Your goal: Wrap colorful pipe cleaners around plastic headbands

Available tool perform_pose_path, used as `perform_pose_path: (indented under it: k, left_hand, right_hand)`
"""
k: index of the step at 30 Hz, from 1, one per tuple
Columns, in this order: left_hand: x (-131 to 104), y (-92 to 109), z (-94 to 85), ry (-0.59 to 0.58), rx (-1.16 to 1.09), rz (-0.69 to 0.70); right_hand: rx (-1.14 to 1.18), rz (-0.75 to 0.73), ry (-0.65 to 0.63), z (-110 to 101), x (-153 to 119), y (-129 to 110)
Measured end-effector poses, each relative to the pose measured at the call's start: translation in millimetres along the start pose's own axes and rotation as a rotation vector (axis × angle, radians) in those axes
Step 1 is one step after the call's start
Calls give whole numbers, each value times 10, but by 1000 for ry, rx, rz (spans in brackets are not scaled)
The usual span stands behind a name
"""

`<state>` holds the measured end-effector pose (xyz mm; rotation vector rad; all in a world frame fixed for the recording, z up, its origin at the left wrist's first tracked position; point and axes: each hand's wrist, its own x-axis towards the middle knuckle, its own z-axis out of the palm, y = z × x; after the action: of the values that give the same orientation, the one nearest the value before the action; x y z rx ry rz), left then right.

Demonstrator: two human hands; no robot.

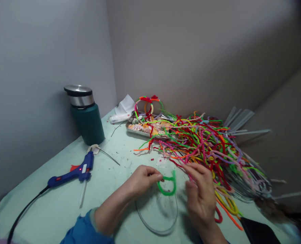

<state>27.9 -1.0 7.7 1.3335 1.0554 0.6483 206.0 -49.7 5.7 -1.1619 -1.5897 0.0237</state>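
Near the middle of the table, my left hand (146, 179) pinches a bright green pipe cleaner (168, 193) bent into a loop, with one end sticking up. A thin grey wire (160, 233) curves below the green loop in a wide arc, its upper ends near the loop and my left wrist. My right hand (201, 196) is raised to the right of the loop, apart from it, its fingers spread and slightly blurred, with nothing visible held. Just beyond its fingertips lie the edges of a large heap of coloured pipe cleaners (203, 139).
A blue glue gun (75, 173) with a cord lies at left, before a green bottle (88, 123). A metal tray (140, 133) of small decorations stands at the back, near white tissue (125, 108). Glue sticks (239, 120) lie behind the heap; a black object (258, 232) is front right.
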Motion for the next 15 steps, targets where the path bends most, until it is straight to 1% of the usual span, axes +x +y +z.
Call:
perform_pose_path:
  k: [1,2,3,4,6,8,10,13,15]
  left_hand:
    - [-2,14,-3,-5,-2,32]
    - [-4,28,-5,-8,-6,68]
    - [-7,41,-7,-5,-10,101]
    - [-10,53,-8,5,-15,133]
    - [-17,73,-12,28,-17,192]
    - [-23,84,-17,38,-1,251]
    - [-29,86,-17,42,21,291]
    - [-40,82,-11,40,43,301]
    - [-48,80,-7,45,48,301]
  right_hand:
    - [47,177,45,16,-5,26]
    - [110,353,46,39,-10,47]
    - [191,511,1,66,-14,62]
    - [292,641,-85,95,-19,69]
    - [527,816,-321,148,-32,61]
    - [773,916,-512,188,-55,25]
    - [965,989,-639,220,-85,-30]
    - [1125,1052,-711,263,-130,-113]
    - [1180,1106,-705,291,-150,-150]
